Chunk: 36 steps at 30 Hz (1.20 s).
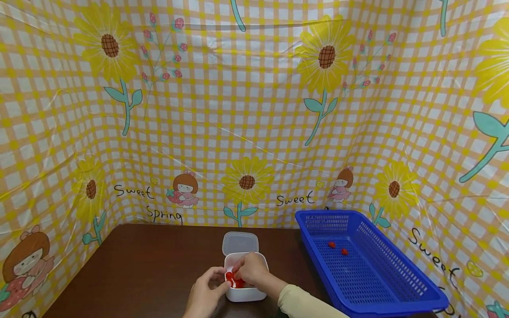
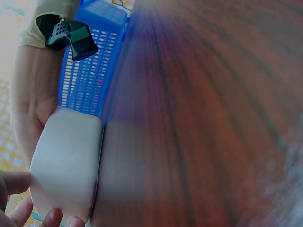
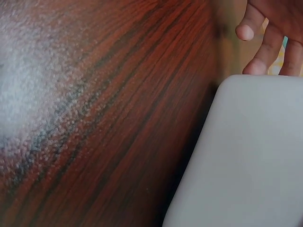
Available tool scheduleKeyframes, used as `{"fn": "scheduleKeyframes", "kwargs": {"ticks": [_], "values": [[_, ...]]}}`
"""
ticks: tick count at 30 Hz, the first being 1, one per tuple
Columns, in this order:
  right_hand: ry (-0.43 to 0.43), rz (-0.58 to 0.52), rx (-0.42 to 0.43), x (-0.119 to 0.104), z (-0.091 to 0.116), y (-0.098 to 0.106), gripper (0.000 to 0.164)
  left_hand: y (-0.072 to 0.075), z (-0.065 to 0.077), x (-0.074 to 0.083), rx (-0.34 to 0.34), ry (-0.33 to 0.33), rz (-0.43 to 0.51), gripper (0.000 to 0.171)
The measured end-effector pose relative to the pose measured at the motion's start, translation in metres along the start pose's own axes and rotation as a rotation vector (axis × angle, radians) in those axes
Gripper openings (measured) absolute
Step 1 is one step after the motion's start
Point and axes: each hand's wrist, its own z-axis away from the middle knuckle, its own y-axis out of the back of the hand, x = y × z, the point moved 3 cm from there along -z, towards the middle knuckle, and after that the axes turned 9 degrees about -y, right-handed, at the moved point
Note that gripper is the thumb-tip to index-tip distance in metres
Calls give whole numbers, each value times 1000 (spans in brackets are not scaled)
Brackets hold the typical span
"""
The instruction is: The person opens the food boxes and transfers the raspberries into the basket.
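- Steadies the white tub [image 1: 248,295] on the bench [image 1: 159,265], squarely in front of the body, with the left hand [image 1: 204,292]; touches its left side with a spread grip, presumably to stop any sliding without blocking the mouth.
- Reaches across the tub's right wall and down inside with the right hand [image 1: 254,270]; cannot tell, with fingertips partly hidden, a pinching grip from a mere touch.
- See inside the tub several small red pieces [image 1: 229,277], bunched beside and beneath those fingertips.
- Leaves the mouth of the tub uncovered, with the translucent lid [image 1: 240,244] just behind, apparently so placed to keep the near side free for both hands.
- Find to the right, on the bench, the long blue basket [image 1: 366,276], conveniently near the right arm.
- Count within the basket two more red lumps [image 1: 344,251], lying slightly apart on the perforated floor, toward the far left.
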Motion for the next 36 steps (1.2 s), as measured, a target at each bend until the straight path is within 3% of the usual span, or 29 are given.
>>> {"fn": "scheduleKeyframes", "kwargs": {"ticks": [9, 14, 22, 36], "values": [[54, 91, 53, -2, 1, 0, 12, -1, 0, -2, 3, -8, 9, 32], [66, 163, 92, -1, 2, -1, 26, -1, 0, -3, -1, -6, 16, 35], [79, 161, 88, -2, 2, -1, 22, -1, 0, -4, -2, -3, 19, 35], [14, 107, 49, -1, 1, 0, 23, -1, 0, -5, 6, -21, 13, 35]]}}
